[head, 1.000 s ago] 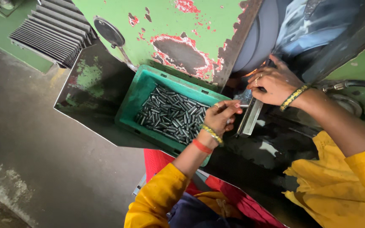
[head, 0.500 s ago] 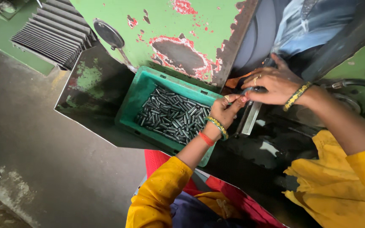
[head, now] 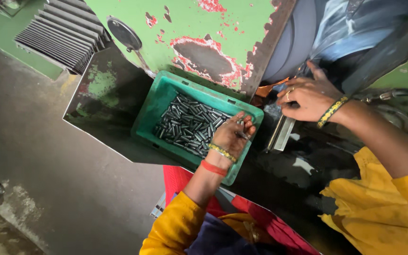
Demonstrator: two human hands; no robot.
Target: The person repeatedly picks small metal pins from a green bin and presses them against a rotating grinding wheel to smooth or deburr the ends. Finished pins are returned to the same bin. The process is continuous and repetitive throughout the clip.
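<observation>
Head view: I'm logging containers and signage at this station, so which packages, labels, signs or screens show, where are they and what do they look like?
Crate: the only container, below the green machine panel; rectangular, teal-green plastic, open-topped, filled with small grey metal pins.
Left hand: over the crate's right end, holding a pin.
Labels, signs, screens: none visible.

A dark metal shelf (head: pixel 105 108) on the green machine carries a green crate (head: pixel 154 111) of metal pins (head: pixel 187 125).
</observation>
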